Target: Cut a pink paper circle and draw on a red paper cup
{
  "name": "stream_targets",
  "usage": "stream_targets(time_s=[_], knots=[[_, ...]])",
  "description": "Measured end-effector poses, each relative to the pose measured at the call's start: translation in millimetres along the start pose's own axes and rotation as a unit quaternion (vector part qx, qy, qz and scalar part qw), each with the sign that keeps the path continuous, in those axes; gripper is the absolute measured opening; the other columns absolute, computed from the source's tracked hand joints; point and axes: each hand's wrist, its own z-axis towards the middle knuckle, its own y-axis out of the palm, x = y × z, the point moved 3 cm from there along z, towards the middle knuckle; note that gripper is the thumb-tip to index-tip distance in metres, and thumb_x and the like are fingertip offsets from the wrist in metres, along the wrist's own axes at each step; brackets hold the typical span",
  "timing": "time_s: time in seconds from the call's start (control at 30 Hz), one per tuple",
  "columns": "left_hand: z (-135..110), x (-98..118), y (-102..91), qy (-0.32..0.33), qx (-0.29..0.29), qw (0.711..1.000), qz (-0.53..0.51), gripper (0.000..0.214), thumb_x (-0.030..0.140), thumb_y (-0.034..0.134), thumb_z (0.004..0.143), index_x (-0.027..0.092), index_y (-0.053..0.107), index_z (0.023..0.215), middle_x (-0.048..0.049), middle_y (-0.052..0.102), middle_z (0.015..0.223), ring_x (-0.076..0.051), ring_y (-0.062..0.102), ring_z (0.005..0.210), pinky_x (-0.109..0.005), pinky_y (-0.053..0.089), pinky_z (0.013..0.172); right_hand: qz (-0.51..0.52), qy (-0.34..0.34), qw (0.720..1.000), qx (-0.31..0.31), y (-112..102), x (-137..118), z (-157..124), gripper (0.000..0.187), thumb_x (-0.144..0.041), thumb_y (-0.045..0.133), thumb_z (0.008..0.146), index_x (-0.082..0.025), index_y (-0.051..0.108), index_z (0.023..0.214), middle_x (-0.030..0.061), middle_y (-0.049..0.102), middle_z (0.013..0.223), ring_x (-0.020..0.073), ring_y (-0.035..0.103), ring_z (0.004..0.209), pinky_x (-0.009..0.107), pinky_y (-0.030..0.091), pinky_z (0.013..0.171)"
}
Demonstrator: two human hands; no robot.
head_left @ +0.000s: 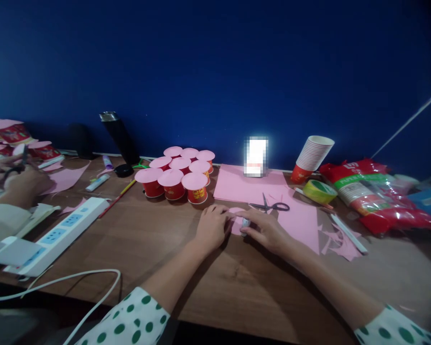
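Note:
My left hand (212, 225) has its fingers bent together on the edge of a round piece of pink paper (236, 227), pressing it against the table. My right hand (267, 230) pinches a short white tube that looks like a glue stick (244, 224) over the same paper. The fingertips of both hands nearly meet. Just beyond my right hand, black-handled scissors (278, 207) lie on pink sheets (251, 188). Several red paper cups (197, 195), topped with pink paper circles, stand in rows past my left hand.
A leaning stack of paper cups (313, 155), yellow-green tape (319, 191) and a red plastic package (362, 191) are at right, with paper scraps (341, 244). At left lie a power strip (64, 235), cable and black bottle (118, 136). A co-worker's hands (23, 182) hold scissors.

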Motion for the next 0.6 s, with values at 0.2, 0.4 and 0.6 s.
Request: stream_targets(time_s=[0.2,0.4,0.6], knots=[[-0.1,0.2,0.2,0.000,0.008,1.000,0.005,0.027,0.031,0.047,0.090,0.025,0.068,0.106,-0.0059,0.062,0.116,-0.024,0.050,0.108,-0.039,0.040,0.093,-0.017,-0.003,0.997,-0.081,-11.3,-12.8,8.5,0.048,-0.015,0.056,0.087,-0.029,0.052,0.133,0.0071,0.064,0.122,0.0212,0.061,0.105,0.040,0.049,0.091],[1.0,0.9,0.7,-0.009,0.011,1.000,0.010,0.026,0.031,0.048,0.090,0.028,0.069,0.104,-0.0038,0.063,0.114,-0.023,0.051,0.104,-0.039,0.041,0.090,0.031,0.131,0.991,0.017,-30.9,1.3,-1.3,0.039,-0.022,0.055,0.086,-0.020,0.058,0.124,0.0045,0.071,0.098,0.0160,0.064,0.070,0.029,0.053,0.066],[1.8,1.8,0.4,-0.009,0.007,1.000,0.008,0.025,0.029,0.049,0.090,0.026,0.070,0.103,-0.0042,0.064,0.114,-0.022,0.051,0.105,-0.038,0.040,0.090,0.042,0.129,0.989,0.052,-21.8,8.2,-7.2,0.041,-0.021,0.059,0.083,-0.020,0.056,0.125,0.0081,0.067,0.114,0.0227,0.065,0.100,0.036,0.053,0.086]])
